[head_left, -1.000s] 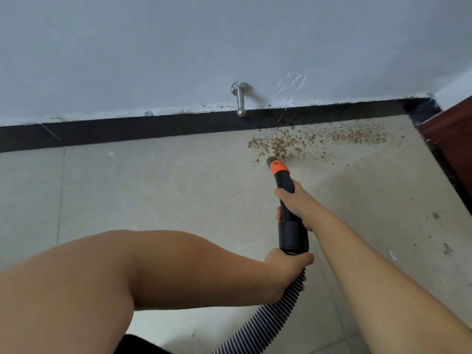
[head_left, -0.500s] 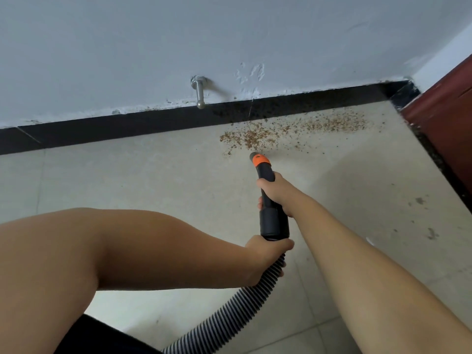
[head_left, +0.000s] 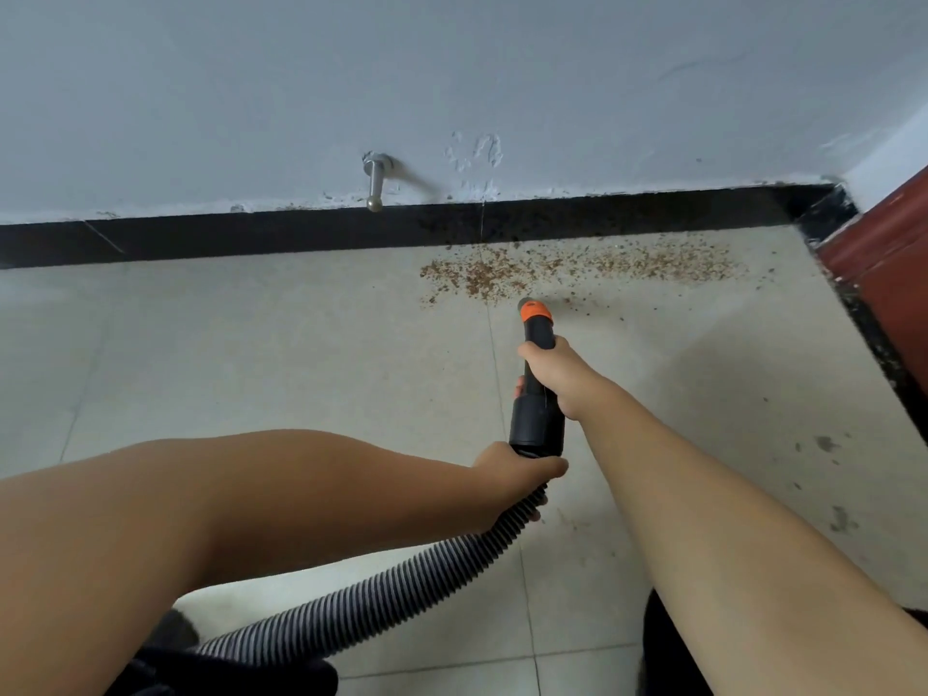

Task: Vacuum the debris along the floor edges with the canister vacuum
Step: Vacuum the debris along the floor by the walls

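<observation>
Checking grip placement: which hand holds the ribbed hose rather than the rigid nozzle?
The left hand grips the ribbed hose just behind the cuff; the right hand grips the black nozzle farther forward.

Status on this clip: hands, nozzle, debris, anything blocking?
Right hand grips the nozzle; left hand holds the hose. Orange tip at near edge of debris along the baseboard. Door stopper left of the debris, not blocking.

debris [head_left: 577, 268] on floor [head_left: 251, 354] before baseboard [head_left: 251, 236], nozzle [head_left: 536, 313] just before it, doorstop [head_left: 374, 185] left
</observation>
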Tool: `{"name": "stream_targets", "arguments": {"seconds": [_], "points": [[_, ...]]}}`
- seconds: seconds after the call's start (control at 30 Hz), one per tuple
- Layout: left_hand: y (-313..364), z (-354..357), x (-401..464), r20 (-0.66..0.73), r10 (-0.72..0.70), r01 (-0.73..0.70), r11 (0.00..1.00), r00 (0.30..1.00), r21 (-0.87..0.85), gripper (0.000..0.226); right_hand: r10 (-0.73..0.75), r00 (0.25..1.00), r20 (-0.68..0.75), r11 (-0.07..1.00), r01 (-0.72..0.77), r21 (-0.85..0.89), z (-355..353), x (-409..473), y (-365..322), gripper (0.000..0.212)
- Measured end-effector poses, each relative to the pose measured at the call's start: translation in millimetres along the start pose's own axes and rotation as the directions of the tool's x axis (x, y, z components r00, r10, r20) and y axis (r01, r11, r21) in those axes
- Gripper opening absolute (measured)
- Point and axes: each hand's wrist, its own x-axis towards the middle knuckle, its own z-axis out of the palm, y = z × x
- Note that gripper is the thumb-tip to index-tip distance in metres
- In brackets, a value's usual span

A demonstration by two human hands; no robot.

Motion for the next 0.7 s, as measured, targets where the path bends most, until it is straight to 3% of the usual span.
{"name": "stream_targets", "arguments": {"seconds": [0.27,0.4,0.53,0.7], "points": [[5,41,3,-0.07,-0.013,0.008,0.998,0.997,-0.064,0.024,0.022,0.998,0.051,0.998,-0.019,-0.068,-26,8,5,0.035],[21,55,5,-0.096,0.003,-0.022,0.981,0.995,-0.194,0.021,0.026,0.994,0.105,0.99,-0.011,-0.142,-32,14,-17,0.034],[20,41,4,-0.127,-0.01,-0.025,0.962,0.992,-0.271,0.023,0.007,0.98,0.199,0.964,0.047,-0.263,-6,13,-28,0.037],[11,1,-4,-0.191,-0.062,0.006,0.959,0.98,-0.283,0.028,0.011,0.957,0.289,0.962,0.069,-0.264,44,14,-32,0.039]]}}
